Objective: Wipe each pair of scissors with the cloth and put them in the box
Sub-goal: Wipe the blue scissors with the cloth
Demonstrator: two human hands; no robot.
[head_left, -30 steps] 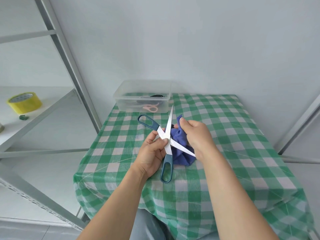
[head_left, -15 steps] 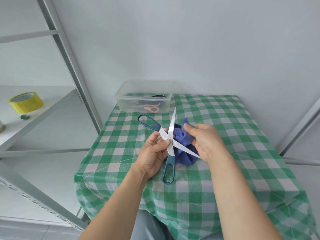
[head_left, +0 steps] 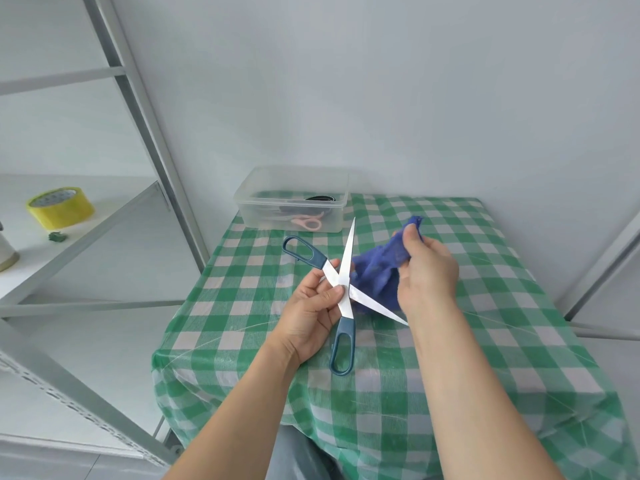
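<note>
My left hand (head_left: 313, 311) pinches a pair of scissors with dark teal handles (head_left: 343, 278) at the pivot, holding it above the table with the blades spread wide. My right hand (head_left: 426, 271) grips a blue cloth (head_left: 377, 271) just right of the blades; the cloth hangs behind the lower blade. A clear plastic box (head_left: 294, 199) stands at the table's far left corner, with a pink-handled pair of scissors (head_left: 308, 221) and a dark pair inside.
The table wears a green and white checked cloth (head_left: 485, 323). A grey metal shelf frame (head_left: 145, 109) rises on the left, holding a yellow tape roll (head_left: 59, 207). A white wall backs the table.
My right hand has lifted the blue cloth up and to the right, off the upper blade. The scissors stay spread in my left hand.
</note>
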